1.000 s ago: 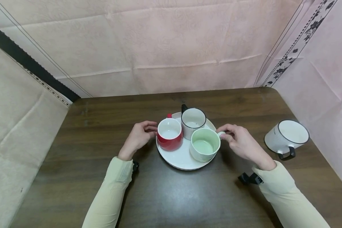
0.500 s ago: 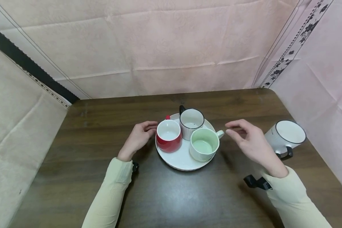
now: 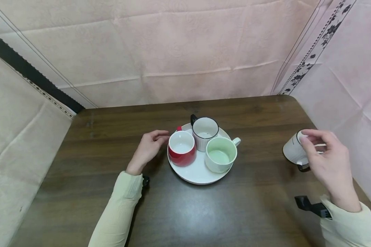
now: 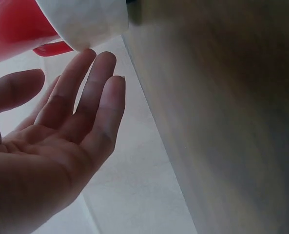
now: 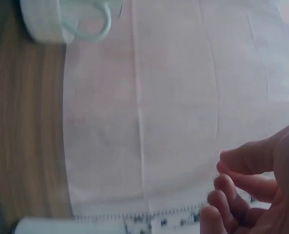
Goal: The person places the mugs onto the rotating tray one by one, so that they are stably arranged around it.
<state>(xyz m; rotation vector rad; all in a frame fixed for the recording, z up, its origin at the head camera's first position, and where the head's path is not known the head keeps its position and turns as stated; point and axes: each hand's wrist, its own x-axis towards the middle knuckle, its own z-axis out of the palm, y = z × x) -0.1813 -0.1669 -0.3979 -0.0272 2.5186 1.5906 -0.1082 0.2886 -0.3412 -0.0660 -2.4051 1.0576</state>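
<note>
A round white plate (image 3: pixel 201 178) bears a red mug (image 3: pixel 181 157), a white mug with a black rim (image 3: pixel 201 142) and a pale green cup (image 3: pixel 217 163). Beside the red mug, my left hand (image 3: pixel 148 147) has its fingers loosely extended, fingertips close to it; contact is unclear. At the right, my right hand (image 3: pixel 330 164) hovers by another black-rimmed white mug (image 3: pixel 292 151) and partly covers it. Its fingers are loosely bent with nothing between them, as the right wrist view also shows for the right hand (image 5: pixel 251 180).
The brown wooden table (image 3: pixel 185 219) meets pale cloth hangings (image 3: pixel 188 51) at its back and sides. In the right wrist view the green cup (image 5: pixel 42 19) lies at the top left, a white mug (image 5: pixel 61 226) at the bottom edge.
My right hand has let go of the green cup's handle and moved right to the separate white mug. The left hand stays beside the red mug.
</note>
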